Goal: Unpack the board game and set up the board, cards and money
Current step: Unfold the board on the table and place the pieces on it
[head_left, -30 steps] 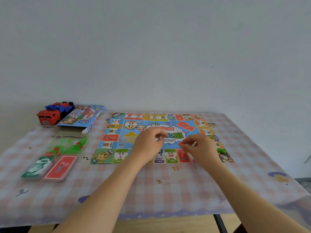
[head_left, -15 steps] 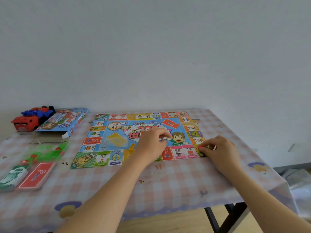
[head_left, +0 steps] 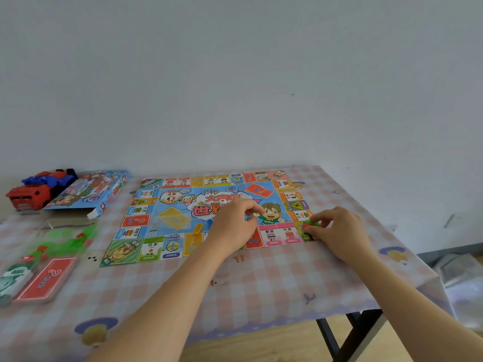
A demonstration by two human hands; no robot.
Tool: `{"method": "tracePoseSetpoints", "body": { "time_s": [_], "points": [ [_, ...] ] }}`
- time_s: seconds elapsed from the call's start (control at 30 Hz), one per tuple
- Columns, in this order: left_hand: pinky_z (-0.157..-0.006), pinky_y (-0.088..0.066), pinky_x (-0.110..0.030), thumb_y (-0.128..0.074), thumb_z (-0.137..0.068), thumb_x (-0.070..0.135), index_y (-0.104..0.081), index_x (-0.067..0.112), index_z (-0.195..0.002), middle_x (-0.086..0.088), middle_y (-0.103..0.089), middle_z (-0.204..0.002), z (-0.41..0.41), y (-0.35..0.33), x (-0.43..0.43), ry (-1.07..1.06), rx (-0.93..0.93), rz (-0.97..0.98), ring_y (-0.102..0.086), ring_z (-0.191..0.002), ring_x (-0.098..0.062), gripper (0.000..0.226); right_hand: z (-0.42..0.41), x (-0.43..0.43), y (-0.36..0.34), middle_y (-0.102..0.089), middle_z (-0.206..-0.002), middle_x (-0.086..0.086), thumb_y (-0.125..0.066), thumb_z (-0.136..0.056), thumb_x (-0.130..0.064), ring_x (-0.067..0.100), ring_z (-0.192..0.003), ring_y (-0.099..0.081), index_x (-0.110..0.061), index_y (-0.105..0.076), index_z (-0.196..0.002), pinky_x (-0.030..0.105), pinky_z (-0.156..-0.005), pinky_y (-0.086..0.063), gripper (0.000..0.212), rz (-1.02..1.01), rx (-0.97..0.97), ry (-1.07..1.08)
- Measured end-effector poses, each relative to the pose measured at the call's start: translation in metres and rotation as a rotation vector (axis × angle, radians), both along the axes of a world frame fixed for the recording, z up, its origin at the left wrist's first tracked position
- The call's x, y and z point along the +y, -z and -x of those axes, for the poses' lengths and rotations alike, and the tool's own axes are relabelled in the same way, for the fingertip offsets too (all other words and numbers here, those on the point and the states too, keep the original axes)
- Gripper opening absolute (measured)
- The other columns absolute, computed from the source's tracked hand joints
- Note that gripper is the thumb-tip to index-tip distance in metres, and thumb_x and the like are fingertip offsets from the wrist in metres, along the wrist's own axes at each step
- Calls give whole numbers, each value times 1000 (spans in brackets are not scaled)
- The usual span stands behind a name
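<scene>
Token [head_left: 310, 223] pinched at board [head_left: 172, 220] corner, right hand [head_left: 339, 232] shifted

Lying on one checked worktop [head_left: 261, 283]: one unfolded game board [head_left: 154, 246], carrying one white die [head_left: 222, 202], one yellow pawn [head_left: 197, 228] and one green playing piece [head_left: 309, 224] at its near right corner. Sitting to the left: one game box [head_left: 88, 194], one red-and-blue toy truck [head_left: 34, 192], one red card deck [head_left: 44, 279], one stack of green banknotes [head_left: 13, 280] and one clear bag of green and red pieces [head_left: 65, 241], too blurred for counting.

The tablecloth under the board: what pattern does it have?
The tablecloth has pale pink-and-white checks with small cartoon prints; the head view shows it.
</scene>
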State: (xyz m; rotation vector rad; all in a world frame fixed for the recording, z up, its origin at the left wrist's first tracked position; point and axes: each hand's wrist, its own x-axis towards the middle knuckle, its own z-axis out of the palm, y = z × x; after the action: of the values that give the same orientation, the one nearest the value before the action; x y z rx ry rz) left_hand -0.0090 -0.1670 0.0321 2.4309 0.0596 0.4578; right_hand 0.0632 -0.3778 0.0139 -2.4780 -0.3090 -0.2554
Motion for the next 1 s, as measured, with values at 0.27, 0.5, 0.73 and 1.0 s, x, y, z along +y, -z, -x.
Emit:
{"method": "tracePoseSetpoints", "body": {
  "time_s": [0.27, 0.5, 0.73, 1.0],
  "points": [
    [-82, -45, -17, -54, -88, 4, -68, 22, -106, 9, -65, -112, 2, -2, 7, -5, -18, 19, -53, -95, -1, 29, -1, -1, -9, -59, -82, -4, -79, -74, -35, 10, -68, -52, -20, -71, -104, 24, -56, -37, 34, -96, 66, -28],
    [-87, -47, -24, -54, -89, 4, -69, 23, -105, 7, -64, -113, 6, -7, 34, -119, -71, 92, -56, -98, -5, 29, 5, 28, -51, -60, -73, -4, -71, -84, -25, 8, -59, -50, -20, -73, -100, 22, -52, -39, 17, -305, -37, -66],
    [-84, -49, -25, -54, -89, 6, -70, 22, -99, 7, -67, -107, 23, -10, 65, -210, -97, 140, -59, -96, -8, 25, 22, 102, -47, -65, -86, -5, -67, -87, -19, 1, -60, -51, -19, -73, -101, 13, -52, -38, 16, -71, 19, -289],
    [-80, -50, -26, -55, -86, 1, -69, 22, -104, 8, -64, -106, 44, -11, 95, -253, 22, 61, -58, -92, -8, 30, 42, 165, -35, -69, -98, -2, -68, -84, -25, 12, -79, -61, -20, -71, -106, 29, -76, -56, 22, 139, 59, -347]
  ]
}}
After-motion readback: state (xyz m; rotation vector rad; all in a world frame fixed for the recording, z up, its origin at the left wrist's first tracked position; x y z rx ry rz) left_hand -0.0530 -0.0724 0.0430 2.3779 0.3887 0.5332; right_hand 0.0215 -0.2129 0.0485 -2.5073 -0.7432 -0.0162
